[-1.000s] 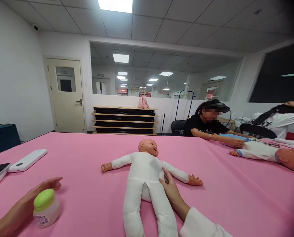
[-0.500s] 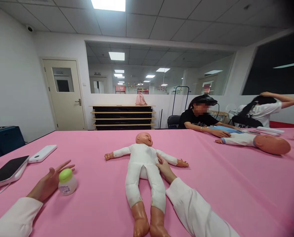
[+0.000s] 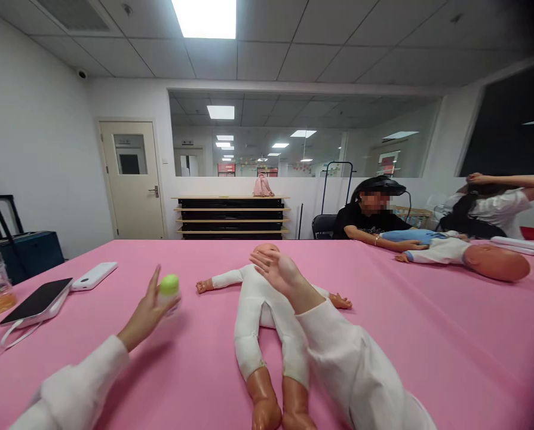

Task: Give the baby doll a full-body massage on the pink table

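Left hand [image 3: 145, 313] with a jar [image 3: 169, 285], right hand [image 3: 281, 276] over a doll [image 3: 254, 294].

The doll lies face-up on the pink-covered surface [image 3: 195, 370], its body soft white fabric, its feet smooth and glossy. To its left, the left grip holds the rounded, translucent, green-lidded jar, nearer the doll than half a second ago. The right grip, loosely wide and empty, has left the doll's side and now blocks much of its head and chest. Beyond the jar from the doll lies a white device [image 3: 95, 276]; a second doll [image 3: 495, 261] lies well right.
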A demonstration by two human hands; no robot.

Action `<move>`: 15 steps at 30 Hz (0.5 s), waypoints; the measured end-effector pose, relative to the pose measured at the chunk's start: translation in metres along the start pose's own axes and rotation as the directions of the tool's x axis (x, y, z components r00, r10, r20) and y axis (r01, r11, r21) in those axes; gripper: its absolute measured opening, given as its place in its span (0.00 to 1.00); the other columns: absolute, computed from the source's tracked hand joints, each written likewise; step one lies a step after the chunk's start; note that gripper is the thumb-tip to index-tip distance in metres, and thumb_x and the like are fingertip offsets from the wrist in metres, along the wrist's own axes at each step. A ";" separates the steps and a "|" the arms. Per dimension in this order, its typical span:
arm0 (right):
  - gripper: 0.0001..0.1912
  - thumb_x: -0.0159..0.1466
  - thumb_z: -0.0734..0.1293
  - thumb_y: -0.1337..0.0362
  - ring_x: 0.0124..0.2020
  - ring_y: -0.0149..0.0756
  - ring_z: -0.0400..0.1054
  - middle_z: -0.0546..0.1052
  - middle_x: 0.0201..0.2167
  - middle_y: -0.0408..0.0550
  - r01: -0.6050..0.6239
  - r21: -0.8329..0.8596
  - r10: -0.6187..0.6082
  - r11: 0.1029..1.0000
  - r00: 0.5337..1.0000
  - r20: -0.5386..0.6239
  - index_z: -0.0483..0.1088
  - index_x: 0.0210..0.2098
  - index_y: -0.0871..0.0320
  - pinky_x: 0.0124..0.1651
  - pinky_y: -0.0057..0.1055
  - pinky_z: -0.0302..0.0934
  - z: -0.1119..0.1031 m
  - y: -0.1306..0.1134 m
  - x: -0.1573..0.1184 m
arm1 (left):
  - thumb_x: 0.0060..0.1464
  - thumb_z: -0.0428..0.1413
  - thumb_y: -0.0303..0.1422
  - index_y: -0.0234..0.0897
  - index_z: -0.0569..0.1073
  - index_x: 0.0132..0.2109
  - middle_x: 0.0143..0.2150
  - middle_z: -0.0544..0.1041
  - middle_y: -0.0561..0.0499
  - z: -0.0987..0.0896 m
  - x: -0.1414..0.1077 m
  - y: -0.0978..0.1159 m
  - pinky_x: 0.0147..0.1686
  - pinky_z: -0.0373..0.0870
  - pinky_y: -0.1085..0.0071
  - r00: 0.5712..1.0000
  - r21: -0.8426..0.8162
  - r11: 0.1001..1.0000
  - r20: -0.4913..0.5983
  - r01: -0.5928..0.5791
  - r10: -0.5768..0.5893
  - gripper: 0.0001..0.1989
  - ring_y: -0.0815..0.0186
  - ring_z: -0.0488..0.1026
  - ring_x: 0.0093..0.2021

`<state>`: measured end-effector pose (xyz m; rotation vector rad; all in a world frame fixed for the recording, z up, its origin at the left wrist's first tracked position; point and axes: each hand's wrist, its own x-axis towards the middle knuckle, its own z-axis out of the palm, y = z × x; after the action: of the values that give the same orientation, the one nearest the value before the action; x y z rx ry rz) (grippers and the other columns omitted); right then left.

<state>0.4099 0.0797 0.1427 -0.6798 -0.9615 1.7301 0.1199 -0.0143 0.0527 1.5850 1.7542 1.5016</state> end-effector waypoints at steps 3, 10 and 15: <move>0.08 0.61 0.57 0.70 0.37 0.32 0.72 0.74 0.37 0.54 -0.093 0.143 0.090 0.985 0.996 0.022 0.65 0.37 0.62 0.38 0.28 0.64 0.042 0.007 -0.013 | 0.52 0.52 0.45 0.44 0.40 0.66 0.46 0.74 0.46 0.033 0.010 0.064 0.41 0.68 0.63 0.949 0.315 0.896 0.063 -0.312 0.308 0.40 0.60 0.74 0.41; 0.12 0.62 0.52 0.71 0.17 0.28 0.63 0.65 0.16 0.41 -0.085 0.259 0.113 0.962 0.989 -0.093 0.59 0.23 0.57 0.21 0.23 0.57 0.028 0.014 0.005 | 0.56 0.51 0.33 0.55 0.55 0.61 0.38 0.75 0.52 0.085 0.012 0.159 0.36 0.61 0.67 0.684 0.626 0.333 0.475 -0.705 0.555 0.27 0.63 0.71 0.36; 0.10 0.60 0.54 0.69 0.25 0.33 0.69 0.71 0.21 0.46 -0.031 0.285 0.062 0.958 0.993 -0.099 0.61 0.25 0.56 0.28 0.27 0.65 0.008 0.022 0.020 | 0.55 0.49 0.28 0.51 0.57 0.59 0.41 0.75 0.50 0.104 0.014 0.156 0.37 0.61 0.66 0.708 0.582 0.409 0.518 -0.703 0.480 0.26 0.62 0.71 0.38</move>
<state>0.3860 0.0924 0.1277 -0.6041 -0.6119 1.8081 0.2781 0.0180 0.1492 2.9638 1.8182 0.6092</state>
